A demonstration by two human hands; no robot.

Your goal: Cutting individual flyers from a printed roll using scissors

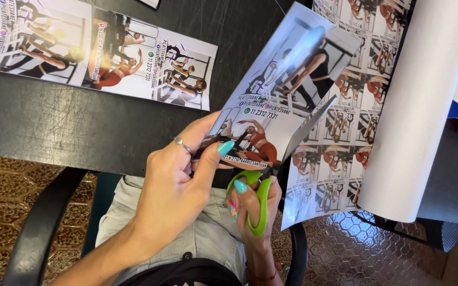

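Both hands sit closest to the lens, above the person's lap and the chair's dark armrest point(38, 222). Left hand point(178, 182), ring on one finger, pinches the lower corner of a glossy printed card point(282, 95) between thumb and fingers; its grip is clamped on the card. Right hand point(258, 212), just beside and slightly below the left, has its fingers threaded through the green handles of a pair of scissors point(276, 169); its grip is closed around those handles. Scissor blades stand apart, pointing up and to the right, and the card's right edge lies in or just beside the gap between them; whether steel touches paper cannot be told.

Key relation: the card's long axis runs from the left hand's pinch up and to the right, nearly parallel with the blades, so the card lies ahead of and above the scissors, with the right hand nearer the edge.

On the black tabletop point(54, 122) lie a strip of similar printed cards point(96, 47) at upper left and an uncut printed sheet point(345, 116) at right, beside a white paper roll point(425, 106).
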